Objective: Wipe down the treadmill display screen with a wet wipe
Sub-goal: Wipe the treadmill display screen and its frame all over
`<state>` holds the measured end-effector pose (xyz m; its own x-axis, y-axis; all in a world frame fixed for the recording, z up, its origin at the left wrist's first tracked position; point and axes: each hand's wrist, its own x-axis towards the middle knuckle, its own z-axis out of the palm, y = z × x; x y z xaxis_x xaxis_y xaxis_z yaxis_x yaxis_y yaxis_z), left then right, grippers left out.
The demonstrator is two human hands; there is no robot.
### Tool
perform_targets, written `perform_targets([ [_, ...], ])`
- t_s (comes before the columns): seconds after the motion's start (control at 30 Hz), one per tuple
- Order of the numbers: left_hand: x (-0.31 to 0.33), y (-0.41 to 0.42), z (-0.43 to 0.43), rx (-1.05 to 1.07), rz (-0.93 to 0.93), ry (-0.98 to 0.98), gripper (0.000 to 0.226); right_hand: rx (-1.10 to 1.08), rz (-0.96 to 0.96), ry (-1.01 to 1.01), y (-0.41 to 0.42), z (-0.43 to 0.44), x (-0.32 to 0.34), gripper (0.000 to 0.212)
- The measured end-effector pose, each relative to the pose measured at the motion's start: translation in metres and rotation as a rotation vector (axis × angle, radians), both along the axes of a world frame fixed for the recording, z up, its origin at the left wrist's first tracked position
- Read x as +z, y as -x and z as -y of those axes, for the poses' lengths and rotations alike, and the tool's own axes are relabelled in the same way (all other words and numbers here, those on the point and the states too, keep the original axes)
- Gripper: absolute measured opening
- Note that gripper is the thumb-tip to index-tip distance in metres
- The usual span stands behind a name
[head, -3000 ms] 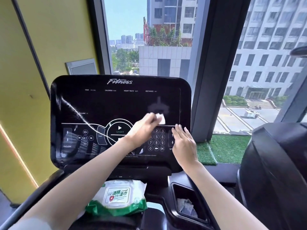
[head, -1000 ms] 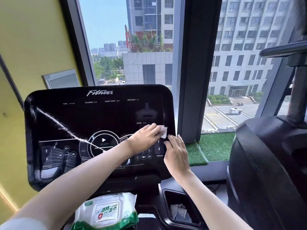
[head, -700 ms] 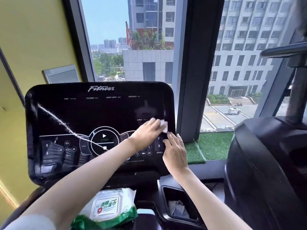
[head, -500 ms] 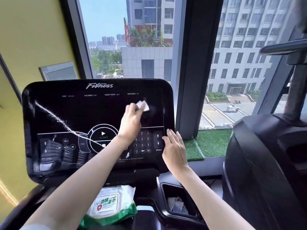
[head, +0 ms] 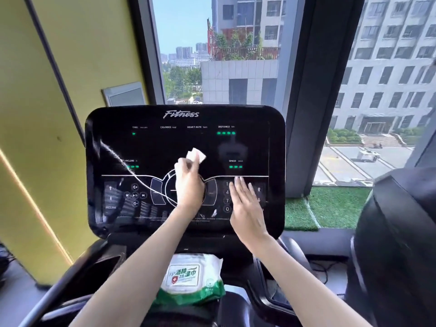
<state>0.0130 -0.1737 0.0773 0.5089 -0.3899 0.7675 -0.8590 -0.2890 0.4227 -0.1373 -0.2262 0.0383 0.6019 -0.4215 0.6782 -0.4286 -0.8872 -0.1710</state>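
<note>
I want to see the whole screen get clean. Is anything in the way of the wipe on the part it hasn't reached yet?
Yes. The right hand lies flat over the number keys on the display screen, blocking that patch. The left hand holds the wet wipe at the middle.

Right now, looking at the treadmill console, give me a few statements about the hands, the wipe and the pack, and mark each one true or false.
1. The left hand holds the folded wet wipe against the display screen. True.
2. The right hand grips a second wipe. False: it lies flat and open over the number keypad, holding nothing.
3. The wet wipe pack sits below the console, between the forearms. True.
4. The console shows no lights. False: green indicators glow under DISTANCE, SPEED and INCLINE.
5. A white streak crosses the left part of the screen. True.
</note>
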Motion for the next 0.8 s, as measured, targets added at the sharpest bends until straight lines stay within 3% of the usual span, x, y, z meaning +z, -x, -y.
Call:
perform_targets([
  [0.07,-0.008,-0.007,-0.008,-0.187,0.246,-0.17,0.068,0.042,-0.021,0.009,-0.01,-0.008,0.0,0.058],
  [0.1,-0.005,-0.018,-0.014,-0.23,0.274,-0.183,0.065,0.055,-0.024,0.016,-0.015,-0.011,0.001,0.058],
  [0.17,0.002,-0.043,-0.03,-0.14,0.115,-0.063,0.054,0.083,-0.026,0.024,-0.022,-0.014,0.001,0.063],
  [0.27,0.007,-0.065,-0.05,0.188,-0.323,0.228,0.04,0.099,-0.037,0.014,-0.031,-0.019,0.0,0.07],
  [0.3,0.006,-0.063,-0.052,0.222,-0.326,0.222,0.037,0.104,-0.037,0.009,-0.034,-0.02,0.001,0.069],
  [0.43,-0.015,-0.053,-0.059,-0.121,0.146,-0.126,0.055,0.119,-0.04,0.004,-0.046,-0.026,0.004,0.068],
  [0.47,-0.013,-0.061,-0.063,-0.163,0.165,-0.153,0.057,0.124,-0.045,0.008,-0.048,-0.027,0.004,0.067],
  [0.6,-0.002,-0.08,-0.073,0.096,-0.259,0.143,0.045,0.102,-0.069,0.022,-0.053,-0.031,0.005,0.066],
  [0.63,-0.003,-0.074,-0.071,0.106,-0.248,0.136,0.043,0.088,-0.08,0.031,-0.054,-0.031,0.005,0.065],
  [0.73,-0.019,-0.057,-0.07,-0.169,0.154,-0.14,0.05,0.054,-0.108,0.05,-0.056,-0.033,0.008,0.065],
  [0.8,-0.019,-0.068,-0.075,-0.261,0.215,-0.198,0.054,0.038,-0.121,0.062,-0.057,-0.034,0.009,0.065],
])
